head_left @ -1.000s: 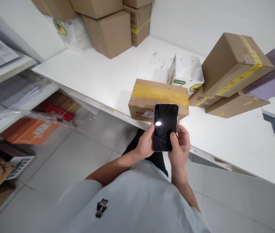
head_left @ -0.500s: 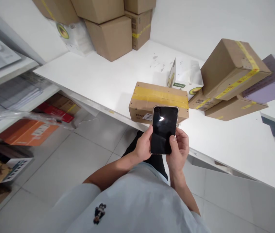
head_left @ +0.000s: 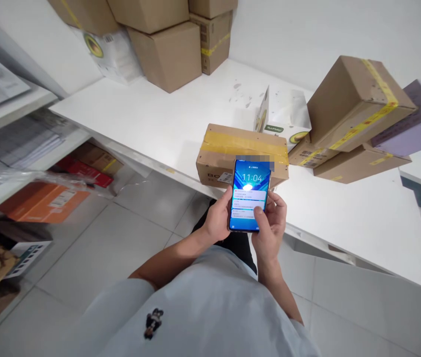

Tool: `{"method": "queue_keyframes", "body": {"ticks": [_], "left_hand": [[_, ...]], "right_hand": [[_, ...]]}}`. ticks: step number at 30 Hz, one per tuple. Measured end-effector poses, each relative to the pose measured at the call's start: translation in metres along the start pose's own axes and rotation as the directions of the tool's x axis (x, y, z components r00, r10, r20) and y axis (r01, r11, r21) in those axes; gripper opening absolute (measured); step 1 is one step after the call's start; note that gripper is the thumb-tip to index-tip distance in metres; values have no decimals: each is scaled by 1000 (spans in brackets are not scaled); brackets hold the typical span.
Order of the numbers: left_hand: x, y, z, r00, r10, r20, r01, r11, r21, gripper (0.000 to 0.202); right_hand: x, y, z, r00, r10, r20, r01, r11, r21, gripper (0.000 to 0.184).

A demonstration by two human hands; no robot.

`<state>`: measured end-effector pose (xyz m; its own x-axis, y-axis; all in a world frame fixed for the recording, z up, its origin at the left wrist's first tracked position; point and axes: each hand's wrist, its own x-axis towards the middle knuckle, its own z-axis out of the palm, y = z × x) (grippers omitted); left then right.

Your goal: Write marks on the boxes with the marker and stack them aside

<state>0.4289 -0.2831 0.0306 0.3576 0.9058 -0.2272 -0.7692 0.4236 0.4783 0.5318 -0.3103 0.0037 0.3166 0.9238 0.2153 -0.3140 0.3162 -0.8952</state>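
Note:
A smartphone point(head_left: 246, 198) is held upright in front of my body, its screen lit blue with a clock reading 11:04 and several notifications. My left hand point(head_left: 218, 218) grips the phone's left edge, thumb along the side. On the other edge, my right hand point(head_left: 270, 223) has its fingers around the phone while the thumb lies over the lower right of the screen. Just behind the phone, a taped cardboard box point(head_left: 243, 145) sits at the near edge of the white table point(head_left: 162, 121); the phone hides part of its front.
A white box with avocado pictures point(head_left: 287, 111) stands behind the taped box. Stacked cartons point(head_left: 359, 104) and a purple box point(head_left: 416, 119) are to the right. More cartons point(head_left: 168, 54) pile up at the back left. Shelves at left hold papers and an orange box point(head_left: 47, 202).
The phone's screen has gone from dark to a lit lock screen. Both hands keep their hold, with the phone shifted very slightly toward the left.

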Motion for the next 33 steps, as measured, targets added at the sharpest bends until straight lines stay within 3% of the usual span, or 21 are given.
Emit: {"method": "queue_keyframes", "body": {"ticks": [6, 15, 20, 33], "left_hand": [[-1, 4, 9, 997, 19, -72, -22, 999, -37, 41], [1, 0, 10, 966, 215, -142, -214, 977, 23, 24], [3, -3, 4, 958, 261, -116, -252, 964, 84, 17], [2, -3, -2, 962, 274, -13, -270, 953, 135, 25]], "right_hand": [[4, 0, 2, 999, -31, -13, 31, 999, -14, 41], [6, 2, 3, 999, -32, 0, 32, 997, -64, 42], [6, 2, 2, 1000, -11, -2, 10, 998, -64, 41], [7, -1, 0, 996, 76, 46, -77, 997, 23, 46]]}}
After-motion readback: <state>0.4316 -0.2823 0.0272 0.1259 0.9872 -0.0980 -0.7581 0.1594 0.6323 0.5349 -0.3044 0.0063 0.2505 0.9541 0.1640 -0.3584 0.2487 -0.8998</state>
